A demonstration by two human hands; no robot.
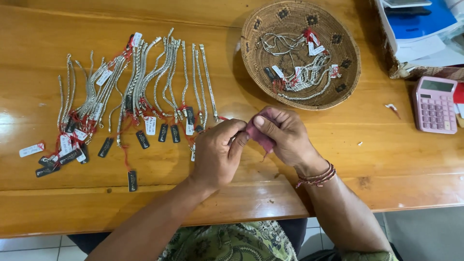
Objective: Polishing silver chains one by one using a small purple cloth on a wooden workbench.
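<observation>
At the far left of the wooden table (338,159) we see rows of silver chains (140,82) laid out side by side, each tied with red thread to small black and white tags (145,137), the tags pointing toward the near edge. Just right of the last chains our left hand (217,154) rests over the table with its fingers curled in, thumb and forefinger pinched narrowly on something small that we cannot make out. Touching it on the right, our right hand (285,137) holds a small dark pink cloth (258,134) pinched between thumb and fingers, the cloth sitting between the two hands, just above the table near its front edge. A bundle of reddish string bracelets (316,178) circles the right wrist. Behind the hands, toward the far side, stands a round woven basket (338,92) holding more tagged silver chains in a loose heap. Further right, a pink calculator (434,104) lies flat near the table's edge, and above it, in the corner, we see stacked papers with a blue folder (420,21).
</observation>
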